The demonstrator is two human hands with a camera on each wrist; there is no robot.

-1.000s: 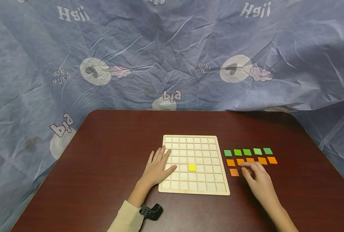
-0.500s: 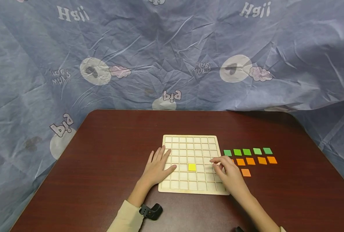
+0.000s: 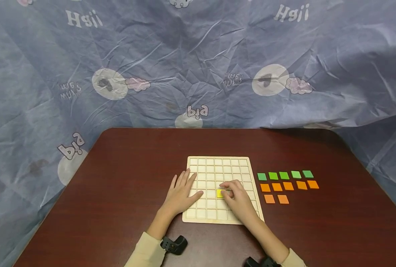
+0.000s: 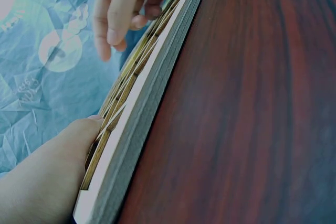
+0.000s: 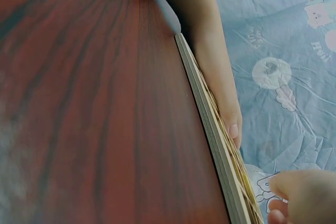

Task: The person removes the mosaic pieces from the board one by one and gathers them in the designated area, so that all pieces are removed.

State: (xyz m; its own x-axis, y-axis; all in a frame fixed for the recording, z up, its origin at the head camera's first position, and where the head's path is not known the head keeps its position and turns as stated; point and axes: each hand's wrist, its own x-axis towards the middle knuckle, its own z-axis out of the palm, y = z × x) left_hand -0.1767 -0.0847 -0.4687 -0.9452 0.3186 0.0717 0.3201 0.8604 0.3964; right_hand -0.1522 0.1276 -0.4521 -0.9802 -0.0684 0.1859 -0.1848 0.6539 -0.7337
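A pale wooden grid board (image 3: pixel 204 161) lies on the table, with several square cells. My left hand (image 3: pixel 179 194) rests spread on its left edge; in the left wrist view the thumb (image 4: pixel 79 140) lies on the rim. A yellow square tile (image 3: pixel 219 194) lies in a cell near the board's middle. My right hand (image 3: pixel 238 200) is over the board, thumb and index finger apart just above the yellow tile and partly covering it. The left wrist view shows the right hand (image 4: pixel 128 3) raised over the board with nothing between its fingers. Contact with the tile cannot be told.
Right of the board lie a row of green tiles (image 3: pixel 284 175), a row of orange tiles (image 3: pixel 288 186) and two lighter orange tiles (image 3: pixel 283 199). The dark red-brown table (image 3: pixel 134 159) meets a blue-grey printed cloth (image 3: pixel 171 55) behind it.
My right hand has moved left from the orange tiles, across the board's right edge, to the yellow tile. The left hand stays in place. Two light orange tiles are now fully uncovered.
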